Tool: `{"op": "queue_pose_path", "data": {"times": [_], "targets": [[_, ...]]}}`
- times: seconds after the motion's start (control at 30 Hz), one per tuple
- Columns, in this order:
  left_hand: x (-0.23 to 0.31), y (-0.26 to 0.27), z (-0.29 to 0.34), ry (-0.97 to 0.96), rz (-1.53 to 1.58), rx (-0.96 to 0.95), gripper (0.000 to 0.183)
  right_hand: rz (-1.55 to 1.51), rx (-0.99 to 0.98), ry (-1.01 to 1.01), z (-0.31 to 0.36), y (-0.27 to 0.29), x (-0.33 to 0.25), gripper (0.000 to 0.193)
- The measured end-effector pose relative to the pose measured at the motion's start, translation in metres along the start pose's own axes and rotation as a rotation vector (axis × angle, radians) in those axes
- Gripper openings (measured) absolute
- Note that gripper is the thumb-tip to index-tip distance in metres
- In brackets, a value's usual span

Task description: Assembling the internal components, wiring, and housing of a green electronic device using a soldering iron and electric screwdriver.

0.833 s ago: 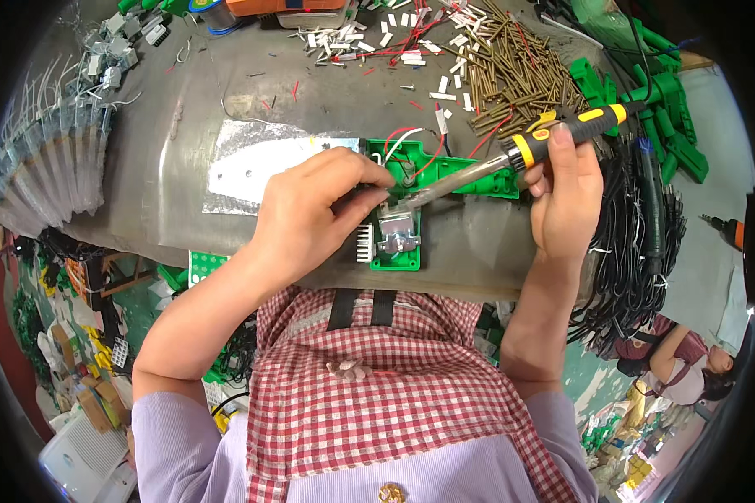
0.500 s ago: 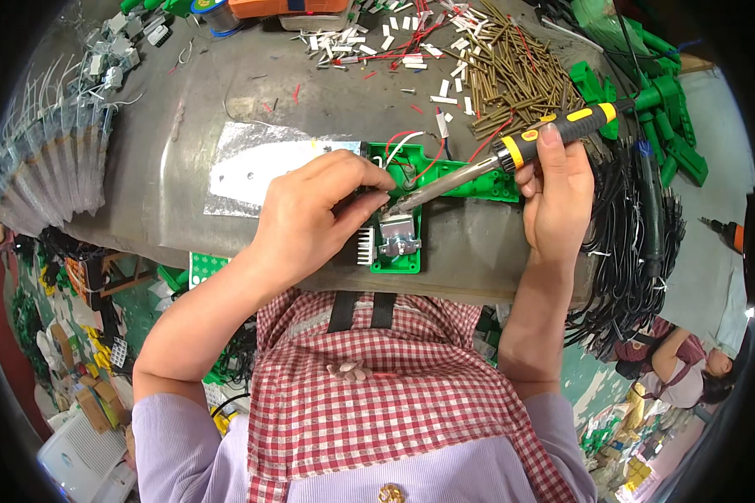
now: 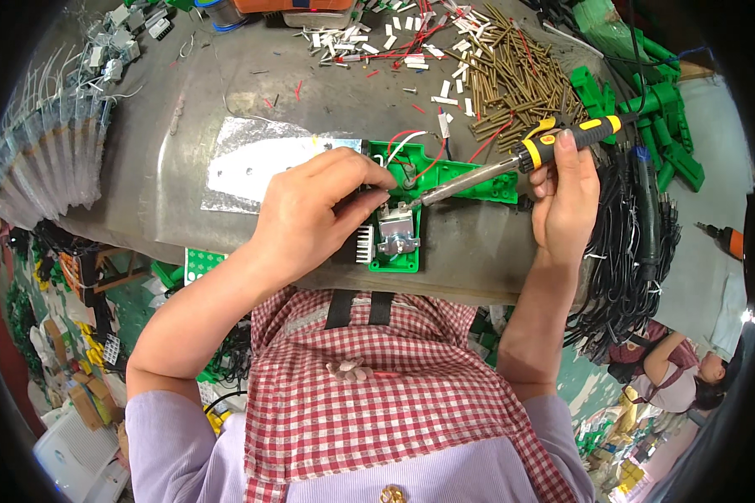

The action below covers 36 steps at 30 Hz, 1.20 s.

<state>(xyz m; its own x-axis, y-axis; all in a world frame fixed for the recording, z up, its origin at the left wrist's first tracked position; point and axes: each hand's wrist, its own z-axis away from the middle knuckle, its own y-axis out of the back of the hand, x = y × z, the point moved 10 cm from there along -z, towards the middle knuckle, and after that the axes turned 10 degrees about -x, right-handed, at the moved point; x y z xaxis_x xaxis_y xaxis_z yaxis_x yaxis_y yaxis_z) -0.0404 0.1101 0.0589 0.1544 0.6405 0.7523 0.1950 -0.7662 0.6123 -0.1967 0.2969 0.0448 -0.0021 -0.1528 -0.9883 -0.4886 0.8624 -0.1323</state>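
My right hand is wrapped round the black and yellow handle of a soldering iron. The iron slants down to the left, its tip just right of the upper end of a silver metal part. That part sits in an open green plastic housing, whose longer arm stretches right. Red and white wires loop out of the housing. Thumb and forefinger of my left hand pinch together at the housing's left side, above the silver part. What lies between those fingertips is too small and hidden to make out.
A white-and-silver sheet lies left of the housing. Brass-coloured rods and white sleeves with red wires are heaped beyond. Black cables hang at the right edge, near green plastic parts. Clear plastic sleeves stand far left.
The soldering iron has shifted slightly right, its tip pulling back from beside my left fingertips. My left hand and the housing stay nearly in place.
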Motion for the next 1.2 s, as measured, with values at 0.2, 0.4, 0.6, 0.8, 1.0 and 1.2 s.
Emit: {"op": "queue_pose_path", "data": {"times": [0.2, 0.4, 0.6, 0.8, 1.0, 1.2], "targets": [[-0.0002, 0.0, 0.0013, -0.008, 0.015, -0.004, 0.018, 0.018, -0.003, 0.001, 0.0002, -0.0014, 0.0014, 0.021], [0.0007, -0.0007, 0.002, -0.016, 0.009, -0.001, 0.018, 0.014, -0.003, 0.005, 0.0015, -0.0034, 0.0, 0.018], [0.002, 0.0002, 0.0014, -0.029, -0.013, 0.001, 0.019, 0.002, -0.013, 0.013, 0.0009, -0.0042, 0.0016, 0.018], [0.0016, -0.0013, 0.0007, -0.03, -0.03, -0.013, 0.019, 0.002, -0.017, 0.013, 0.001, -0.0036, 0.0025, 0.019], [0.003, -0.0013, 0.0025, -0.035, -0.042, -0.014, 0.019, -0.001, -0.019, 0.022, 0.003, -0.0055, 0.0002, 0.019], [0.0035, -0.0017, 0.0023, -0.017, -0.068, -0.018, 0.019, 0.018, -0.013, 0.026, 0.0026, -0.0057, -0.0015, 0.02]]}}
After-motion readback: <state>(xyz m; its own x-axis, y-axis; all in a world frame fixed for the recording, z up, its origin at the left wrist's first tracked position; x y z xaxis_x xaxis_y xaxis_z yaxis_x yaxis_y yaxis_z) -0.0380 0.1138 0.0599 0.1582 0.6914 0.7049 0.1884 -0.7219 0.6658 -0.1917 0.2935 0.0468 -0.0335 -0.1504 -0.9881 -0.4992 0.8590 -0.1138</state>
